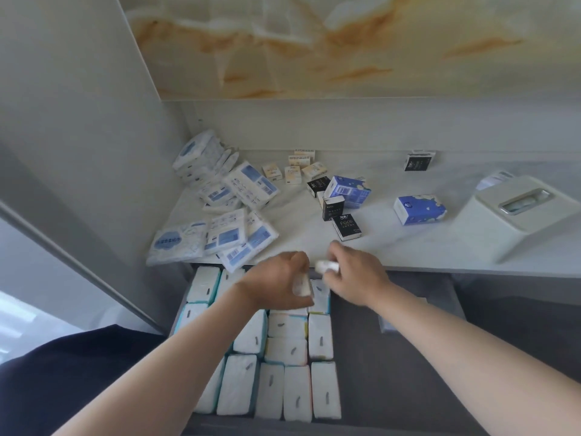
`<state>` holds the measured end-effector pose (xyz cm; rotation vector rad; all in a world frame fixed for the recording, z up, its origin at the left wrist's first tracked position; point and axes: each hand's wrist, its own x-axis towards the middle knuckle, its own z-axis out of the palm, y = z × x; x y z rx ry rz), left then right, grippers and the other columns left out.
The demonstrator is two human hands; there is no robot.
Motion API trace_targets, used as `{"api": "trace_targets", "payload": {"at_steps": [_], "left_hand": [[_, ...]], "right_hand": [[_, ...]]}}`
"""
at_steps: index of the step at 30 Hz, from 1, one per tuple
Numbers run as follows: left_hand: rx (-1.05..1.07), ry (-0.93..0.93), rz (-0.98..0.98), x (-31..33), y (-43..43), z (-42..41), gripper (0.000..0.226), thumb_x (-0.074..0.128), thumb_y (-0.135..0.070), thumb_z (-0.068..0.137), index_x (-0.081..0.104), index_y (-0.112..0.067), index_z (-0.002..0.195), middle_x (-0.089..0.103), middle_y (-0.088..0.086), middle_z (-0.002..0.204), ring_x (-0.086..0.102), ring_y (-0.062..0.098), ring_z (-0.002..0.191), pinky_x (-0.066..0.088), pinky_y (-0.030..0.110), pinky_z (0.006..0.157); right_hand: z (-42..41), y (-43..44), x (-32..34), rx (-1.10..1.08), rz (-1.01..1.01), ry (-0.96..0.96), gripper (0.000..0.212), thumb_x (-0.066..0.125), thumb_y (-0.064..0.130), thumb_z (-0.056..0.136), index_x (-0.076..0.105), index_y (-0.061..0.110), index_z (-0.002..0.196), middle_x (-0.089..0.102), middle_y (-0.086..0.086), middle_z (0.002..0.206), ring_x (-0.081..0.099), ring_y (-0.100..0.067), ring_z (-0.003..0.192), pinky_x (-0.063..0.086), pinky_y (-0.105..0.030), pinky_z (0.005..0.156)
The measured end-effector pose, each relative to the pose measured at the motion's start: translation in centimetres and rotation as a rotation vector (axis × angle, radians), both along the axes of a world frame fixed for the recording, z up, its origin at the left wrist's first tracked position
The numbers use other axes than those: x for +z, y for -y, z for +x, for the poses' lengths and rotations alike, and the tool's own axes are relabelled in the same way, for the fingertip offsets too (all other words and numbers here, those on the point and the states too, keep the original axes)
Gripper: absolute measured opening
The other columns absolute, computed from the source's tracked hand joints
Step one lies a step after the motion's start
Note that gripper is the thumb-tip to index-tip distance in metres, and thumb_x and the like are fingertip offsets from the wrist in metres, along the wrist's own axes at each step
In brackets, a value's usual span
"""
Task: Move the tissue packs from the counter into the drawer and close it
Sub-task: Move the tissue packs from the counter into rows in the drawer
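The grey drawer [408, 357] stands pulled out below the counter [393, 247], its left half packed with several white tissue packs [286, 350] on edge. My left hand [276, 278] grips a small white pack [302, 286] above the drawer's back rows. Just to its right, my right hand [355, 272] holds another small white pack [327, 266] at the counter's front edge. More packs lie on the counter: blue-and-white flat packs [226, 237] at the left, small cream packs [298, 171] at the back, black packs [345, 227] and blue packs [419, 209] in the middle.
A white tissue box [518, 215] with a slot on top sits at the counter's right end. One black pack [419, 161] stands alone near the back wall. A grey cabinet panel [94, 152] closes off the left side. The drawer's right half shows bare grey floor.
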<state>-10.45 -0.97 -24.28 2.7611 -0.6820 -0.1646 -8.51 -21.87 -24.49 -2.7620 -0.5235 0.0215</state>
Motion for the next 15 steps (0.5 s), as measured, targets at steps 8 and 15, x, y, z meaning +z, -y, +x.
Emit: {"api": "trace_targets", "payload": {"at_steps": [8, 15], "left_hand": [[-0.152, -0.133, 0.466, -3.6, -0.5, -2.3, 0.046, 0.07, -0.058, 0.078, 0.065, -0.018, 0.1, 0.057, 0.001, 0.114, 0.049, 0.022, 0.108, 0.043, 0.034, 0.092], [-0.16, -0.001, 0.443, -4.8, -1.0, -2.2, 0.034, 0.072, -0.05, 0.076, 0.066, -0.023, 0.096, 0.044, 0.0, 0.117, 0.044, 0.021, 0.106, 0.039, 0.032, 0.088]], "right_hand": [[-1.5, -2.2, -6.0, 0.179, -0.075, -0.39, 0.027, 0.067, 0.017, 0.084, 0.047, 0.022, 0.101, 0.042, 0.0, 0.117, 0.052, -0.02, 0.087, 0.04, -0.03, 0.067], [-1.4, -4.3, -8.0, 0.1, 0.052, -0.299, 0.027, 0.056, 0.004, 0.092, 0.057, 0.014, 0.117, 0.036, -0.007, 0.143, 0.053, -0.028, 0.119, 0.046, -0.032, 0.097]]}}
